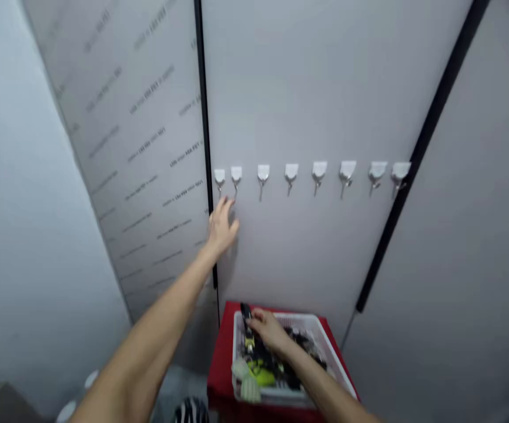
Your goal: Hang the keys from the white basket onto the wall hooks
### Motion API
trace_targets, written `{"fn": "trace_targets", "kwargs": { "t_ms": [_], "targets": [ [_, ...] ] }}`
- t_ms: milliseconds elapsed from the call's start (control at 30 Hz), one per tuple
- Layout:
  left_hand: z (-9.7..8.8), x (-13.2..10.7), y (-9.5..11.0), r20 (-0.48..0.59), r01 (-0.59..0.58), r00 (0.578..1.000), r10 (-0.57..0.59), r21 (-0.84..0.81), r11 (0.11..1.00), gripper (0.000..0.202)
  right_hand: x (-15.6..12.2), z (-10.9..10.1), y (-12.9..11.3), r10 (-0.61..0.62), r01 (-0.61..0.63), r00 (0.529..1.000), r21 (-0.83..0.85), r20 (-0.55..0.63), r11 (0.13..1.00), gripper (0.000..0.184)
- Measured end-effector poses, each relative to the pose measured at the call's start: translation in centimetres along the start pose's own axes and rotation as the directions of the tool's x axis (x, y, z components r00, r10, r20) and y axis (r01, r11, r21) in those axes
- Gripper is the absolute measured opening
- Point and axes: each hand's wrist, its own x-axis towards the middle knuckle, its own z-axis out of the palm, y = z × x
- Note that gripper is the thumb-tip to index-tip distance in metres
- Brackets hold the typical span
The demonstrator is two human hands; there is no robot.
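My left hand [223, 226] is raised against the pale wall panel with its fingers apart and nothing visible in them. Its fingertips are just below the two leftmost white hooks [236, 173]; whether they touch the metal prongs I cannot tell. Lower down, my right hand [270, 330] is over a white plastic basket [336, 352]. Its thumb and fingers are closed on a black strap [246, 312], which stands up at the basket's left side. A gold-coloured buckle [249, 342] shows on or just below the strap. Dark tangled items and a yellow-green item [262, 374] fill the basket.
More white hooks [320, 169] run in a row to the right. Black vertical strips [204, 111] edge the panel. The basket stands on a red surface [220, 364]. Printed film [148, 147] covers the left panel. A brown box-like edge [5, 405] shows at bottom left.
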Motion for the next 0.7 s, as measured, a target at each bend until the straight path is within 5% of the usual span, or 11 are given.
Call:
{"fn": "trace_targets", "kwargs": {
  "t_ms": [167, 367, 467, 567, 700],
  "targets": [
    [-1.1, 0.5, 0.5, -0.1, -0.02, 0.994, 0.033, 0.127, 0.992, 0.052, 0.0, -1.6, -2.4, 0.014, -0.04, 0.998, 0.489, 0.056, 0.871, 0.021],
    [-1.6, 2.8, 2.5, 0.128, -0.131, 0.985, 0.116, 0.109, 0.985, 0.052, -1.5, -3.8, -7.5, -0.097, 0.071, 0.995, 0.56, 0.018, 0.826, 0.02],
    [-2.5, 2.6, 3.0, 0.08, -0.001, 0.997, 0.011, -0.118, 0.993, 0.048, -2.2, -5.4, -9.7, -0.129, 0.111, 0.992, 0.552, -0.005, 0.827, 0.021],
    [-4.1, 1.3, 3.3, 0.105, 0.229, 0.973, -0.203, -0.503, 0.833, 0.037, -2.3, -7.0, -11.9, -0.169, 0.167, 0.984, 0.577, -0.051, 0.8, 0.02],
    [-4.9, -1.6, 3.8, 0.431, 0.525, 0.851, -0.299, -0.679, 0.514, 0.025, -1.2, -8.3, -15.0, -0.241, 0.305, 0.952, 0.576, -0.187, 0.758, 0.017]
  ]
}}
